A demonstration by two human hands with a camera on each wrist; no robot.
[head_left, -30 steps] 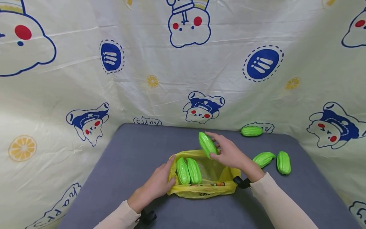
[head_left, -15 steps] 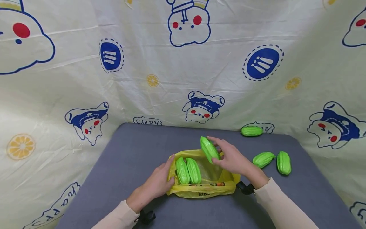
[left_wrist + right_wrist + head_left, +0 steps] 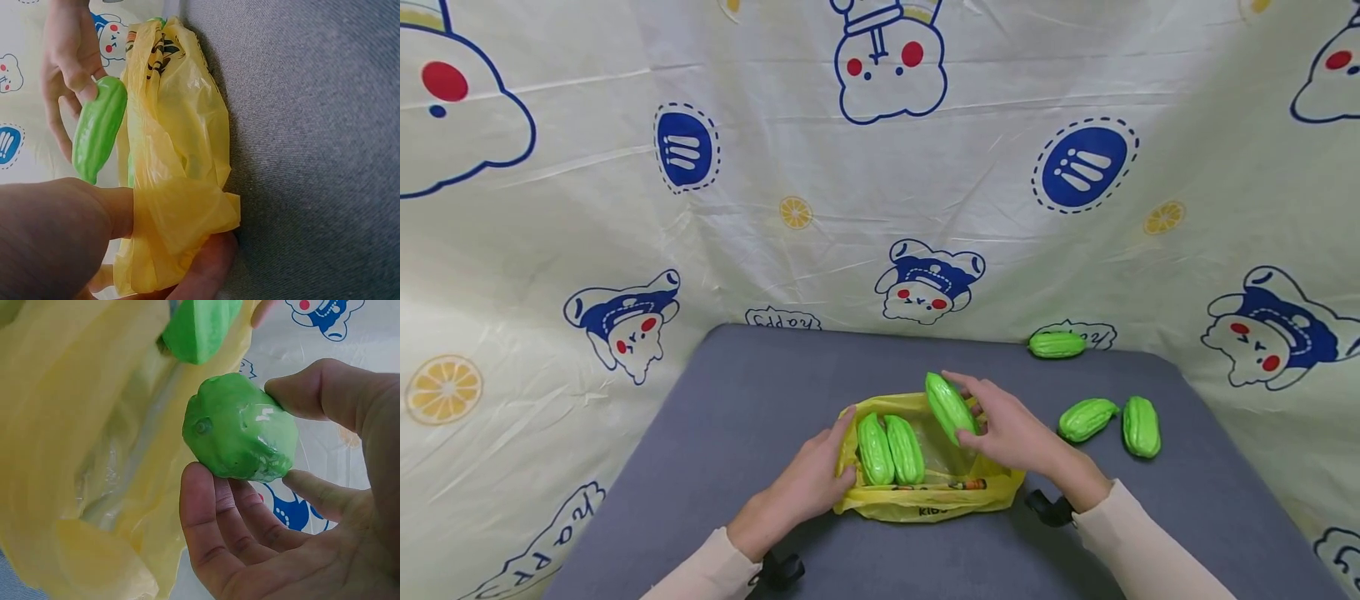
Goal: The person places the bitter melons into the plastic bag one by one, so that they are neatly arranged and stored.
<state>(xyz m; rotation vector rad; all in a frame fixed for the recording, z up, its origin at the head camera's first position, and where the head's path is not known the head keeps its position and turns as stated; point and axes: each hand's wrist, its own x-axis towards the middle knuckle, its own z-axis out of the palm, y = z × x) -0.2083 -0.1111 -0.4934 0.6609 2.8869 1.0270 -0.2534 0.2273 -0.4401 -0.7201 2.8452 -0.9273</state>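
Observation:
A yellow plastic bag [image 3: 925, 507] lies on the table with its mouth spread upward. Two glossy green bitter melons [image 3: 877, 450] rest side by side in its left half. My left hand [image 3: 808, 475] grips the bag's left end, thumb and fingers on either side of the plastic in the left wrist view. Over the bag's right half, my right hand [image 3: 1011, 429] holds a third bitter melon [image 3: 951, 408], tilted, its lower end just inside the mouth. The right wrist view shows this bitter melon [image 3: 240, 428] end-on, pinched between thumb and fingertips.
To the right on the grey table [image 3: 760, 375] lie two more bitter melons, one slanted [image 3: 1086, 419] and one lengthwise [image 3: 1141, 427]. Another bitter melon [image 3: 1057, 344] sits at the table's far edge, against a printed curtain [image 3: 865, 167].
My right hand has come down and slightly toward me with the bitter melon, lowering it toward the bag's mouth. My left hand has kept its grip on the bag.

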